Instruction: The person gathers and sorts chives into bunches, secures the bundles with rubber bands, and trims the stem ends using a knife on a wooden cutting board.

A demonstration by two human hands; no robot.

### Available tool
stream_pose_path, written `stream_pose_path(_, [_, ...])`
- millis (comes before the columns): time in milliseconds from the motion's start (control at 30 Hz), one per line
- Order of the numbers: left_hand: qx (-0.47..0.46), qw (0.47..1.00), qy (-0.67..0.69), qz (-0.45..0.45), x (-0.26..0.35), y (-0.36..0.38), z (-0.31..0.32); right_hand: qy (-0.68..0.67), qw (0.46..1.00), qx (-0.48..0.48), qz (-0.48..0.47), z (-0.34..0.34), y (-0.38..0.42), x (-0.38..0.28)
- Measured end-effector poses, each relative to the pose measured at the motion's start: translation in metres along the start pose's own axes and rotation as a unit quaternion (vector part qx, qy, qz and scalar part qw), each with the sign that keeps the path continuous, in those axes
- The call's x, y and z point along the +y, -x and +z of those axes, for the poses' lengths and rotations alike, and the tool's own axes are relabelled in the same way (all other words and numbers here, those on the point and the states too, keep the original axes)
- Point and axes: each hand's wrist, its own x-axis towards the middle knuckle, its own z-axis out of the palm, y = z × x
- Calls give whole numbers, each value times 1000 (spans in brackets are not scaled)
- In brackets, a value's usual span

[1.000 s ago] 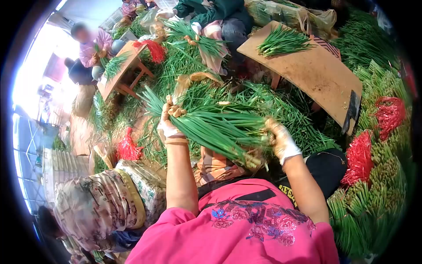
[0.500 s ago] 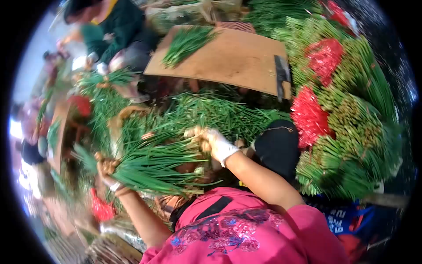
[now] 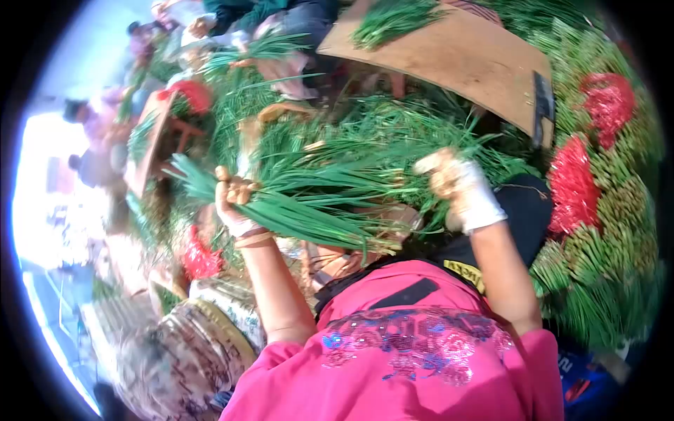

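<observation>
A bunch of green chives (image 3: 309, 210) lies across the front of my body, its leafy tips to the left and its pale cut ends to the right. My left hand (image 3: 235, 200) is closed round it near the leafy end. To the right of the stem ends is my right hand (image 3: 455, 188), in a white fingerless covering and a little blurred. Its fingers are curled together, and what they hold, if anything, I cannot make out. Loose chive leaves (image 3: 372, 119) are heaped just beyond both hands.
A wooden board (image 3: 449, 63) with a chive bunch and a dark-bladed knife (image 3: 542, 109) stands ahead. Stacked bundles (image 3: 597, 281) and red plastic ties (image 3: 572, 186) are at the right. Another person (image 3: 281, 28) sits at the far side. A patterned sack (image 3: 175, 358) is at lower left.
The view has swung left, so the board and bundles sit further right. My right hand has moved away from the stem ends. The left hand keeps its hold on the chives.
</observation>
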Motion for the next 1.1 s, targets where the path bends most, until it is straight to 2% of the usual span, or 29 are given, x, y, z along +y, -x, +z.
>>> stream_pose_path(33, [-21, 999, -22, 21, 2, 1, -6, -154, 986, 63, 9, -24, -6, -13])
stream_pose_path(100, [-32, 996, 84, 6, 9, 5, -29, -134, 972, 140, -131, -43, 6, -30])
stream_pose_path(167, [-11, 996, 86, 25, 11, 12, -34, -155, 971, 121, -136, -54, 11, -31])
stream_pose_path(233, [-19, 998, 41, 50, 12, 14, -42, -42, 988, 68, -134, -45, 11, -30])
stream_pose_path(300, [12, 995, 82, 51, 10, 17, -36, 118, 985, 36, -122, -22, 7, -19])
stream_pose_path(333, [-19, 994, 99, 29, 13, 14, -43, 180, 981, -5, -79, -6, 9, -15])
stream_pose_path(400, [-5, 997, 67, 48, 12, 14, -34, 267, 960, -79, -8, 30, 17, -6])
stream_pose_path(433, [13, 997, 52, 57, 10, 15, -25, 326, 936, -117, -68, 36, 16, 14])
stream_pose_path(467, [11, 997, 56, 51, 10, 15, -23, 471, 870, -104, -105, 51, 24, 18])
stream_pose_path(500, [9, 997, 61, 46, 10, 14, -22, 604, 780, -89, -138, 62, 29, 19])
stream_pose_path(567, [-13, 997, 70, 30, 11, 14, -24, 697, 688, -88, -180, 59, 22, 43])
stream_pose_path(600, [-34, 997, 74, 18, 12, 13, -25, 699, 670, -90, -230, 45, 14, 52])
stream_pose_path(633, [-57, 995, 77, 7, 14, 12, -26, 627, 747, -102, -198, 47, 15, 37])
stream_pose_path(667, [-56, 997, 54, 24, 11, 15, -15, 405, 907, -43, -111, 44, 13, 23])
stream_pose_path(700, [-35, 998, 47, 35, 13, 20, -18, 148, 989, 21, -11, 39, 13, 10])
stream_pose_path(767, [-2, 998, 36, 55, 17, 21, -23, 90, 990, 72, -78, 32, 19, -19])
stream_pose_path(800, [-31, 997, 55, 33, 18, 19, -28, 151, 979, 93, -104, 36, 13, -7])
stream_pose_path(833, [-4, 998, 42, 48, 17, 18, -28, 262, 956, -18, -134, 27, 8, 7])
stream_pose_path(867, [23, 997, 29, 61, 14, 18, -27, 480, 839, -53, -251, 38, 13, 8])
stream_pose_path(900, [49, 996, 15, 74, 12, 17, -26, 663, 659, -85, -346, 56, 18, 12])
stream_pose_path(933, [23, 997, 41, 57, 10, 16, -24, 651, 668, -77, -353, 71, 14, 26])
stream_pose_path(1033, [67, 996, 19, 60, 2, 17, -18, 551, 713, -107, -420, 87, -14, 63])
stream_pose_path(1067, [42, 998, -5, 56, 5, 17, -20, 462, 778, -141, -403, 87, -18, 66])
stream_pose_path(1100, [89, 993, -16, 72, 5, 18, -20, 365, 831, -172, -383, 88, -23, 68])
